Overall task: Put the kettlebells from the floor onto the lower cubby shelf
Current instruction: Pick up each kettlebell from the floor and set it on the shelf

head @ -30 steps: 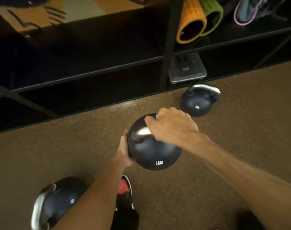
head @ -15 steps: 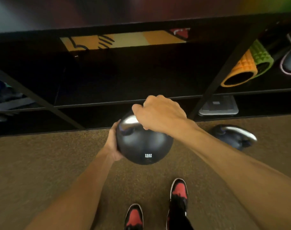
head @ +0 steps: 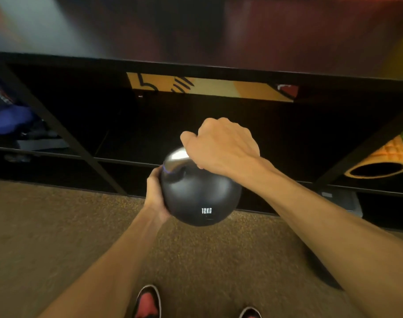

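mid-carry here: right hand (head: 221,148) wrapped round the handle, left hand (head: 155,196) cupping the side of the 12kg kettlebell (head: 199,196), mid-frame above the floor (head: 58,237), next probably lowering it into the lower cubby shelf (head: 253,204) just behind.

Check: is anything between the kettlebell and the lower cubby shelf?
Nothing visible. The kettlebell, gripped by the right hand and steadied by the left hand, hangs before the dark lower bay; the grey scale lies one bay right. The interior is too dark to read.
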### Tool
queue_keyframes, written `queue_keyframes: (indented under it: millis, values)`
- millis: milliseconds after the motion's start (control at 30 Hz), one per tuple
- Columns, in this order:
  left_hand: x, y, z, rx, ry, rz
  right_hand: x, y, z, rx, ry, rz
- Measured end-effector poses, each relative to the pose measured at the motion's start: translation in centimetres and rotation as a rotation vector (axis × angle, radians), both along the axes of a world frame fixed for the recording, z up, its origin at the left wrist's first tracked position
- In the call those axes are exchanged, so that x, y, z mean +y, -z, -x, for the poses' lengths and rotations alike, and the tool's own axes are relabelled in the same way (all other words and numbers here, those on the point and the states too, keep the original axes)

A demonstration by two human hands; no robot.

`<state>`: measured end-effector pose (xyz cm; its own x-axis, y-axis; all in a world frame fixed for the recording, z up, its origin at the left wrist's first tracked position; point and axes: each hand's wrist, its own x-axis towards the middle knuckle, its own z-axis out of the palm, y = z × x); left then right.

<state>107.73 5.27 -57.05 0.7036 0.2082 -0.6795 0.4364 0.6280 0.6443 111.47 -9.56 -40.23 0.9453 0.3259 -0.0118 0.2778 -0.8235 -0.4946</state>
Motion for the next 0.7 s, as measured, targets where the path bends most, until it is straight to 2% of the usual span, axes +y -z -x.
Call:
queue_keyframes:
  millis: [467,700]
  values:
    - [6.1,4.8,-7.5,-0.205,-0.147,-0.007,8.1,2.7,-6.5,-0.218,-0.084,0.037]
    - [10.3,5.4,-12.1,-0.266,-0.091,-0.112,12.6,2.8,-10.9,-0.335,-0.068,0.083]
